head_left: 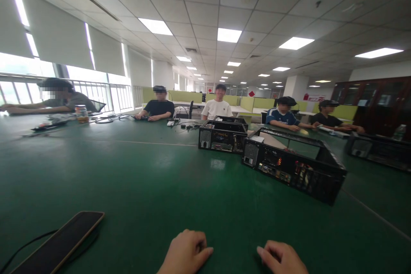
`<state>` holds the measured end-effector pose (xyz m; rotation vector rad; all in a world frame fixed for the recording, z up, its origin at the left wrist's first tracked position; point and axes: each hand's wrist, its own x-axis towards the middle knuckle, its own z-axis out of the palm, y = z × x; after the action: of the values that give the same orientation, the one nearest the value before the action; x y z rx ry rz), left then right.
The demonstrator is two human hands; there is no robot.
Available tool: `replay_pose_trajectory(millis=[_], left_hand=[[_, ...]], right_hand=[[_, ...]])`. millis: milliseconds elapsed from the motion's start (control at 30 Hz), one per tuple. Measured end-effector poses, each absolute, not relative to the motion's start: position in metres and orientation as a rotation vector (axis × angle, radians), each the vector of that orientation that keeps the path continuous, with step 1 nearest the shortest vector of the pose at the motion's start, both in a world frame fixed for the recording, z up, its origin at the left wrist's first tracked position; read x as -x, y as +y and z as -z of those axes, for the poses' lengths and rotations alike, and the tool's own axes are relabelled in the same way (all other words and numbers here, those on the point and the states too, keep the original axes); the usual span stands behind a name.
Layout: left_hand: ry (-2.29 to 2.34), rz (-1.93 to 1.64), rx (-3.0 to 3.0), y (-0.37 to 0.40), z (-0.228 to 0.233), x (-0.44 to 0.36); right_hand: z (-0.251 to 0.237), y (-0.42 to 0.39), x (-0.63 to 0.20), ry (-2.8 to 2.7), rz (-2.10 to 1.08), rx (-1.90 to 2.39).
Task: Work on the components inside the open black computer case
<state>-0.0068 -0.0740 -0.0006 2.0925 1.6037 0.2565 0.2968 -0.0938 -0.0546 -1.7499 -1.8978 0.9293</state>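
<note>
Your left hand (185, 252) and right hand (281, 258) rest at the near edge of the green table (154, 180), fingers loosely curled, pinching nothing, apart from each other. Phone (59, 243) lies face-up just to your left w/ a cable trailing off, prob. within easy reach. Further out, right of centre: open black PC case (293, 165), a second case (222, 136) behind it. Other people sit along the far side.

Two hands, left (185, 252), right (282, 257); one phone (61, 242); three open computer cases (290, 165); five seated people (218, 105)
</note>
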Motion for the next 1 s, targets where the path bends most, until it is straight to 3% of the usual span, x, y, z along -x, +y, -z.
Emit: replay_pose_trajectory(millis=[467,1000], left_hand=[[1.578,-0.202,-2.057,-0.060,0.020,0.008],[1.589,-0.296,-1.982,-0.062,0.016,0.006]], right_hand=[[0.042,-0.103,-0.286,-1.807,-0.681,1.764],[0.051,-0.099,-0.289,-1.894,-0.724,1.820]])
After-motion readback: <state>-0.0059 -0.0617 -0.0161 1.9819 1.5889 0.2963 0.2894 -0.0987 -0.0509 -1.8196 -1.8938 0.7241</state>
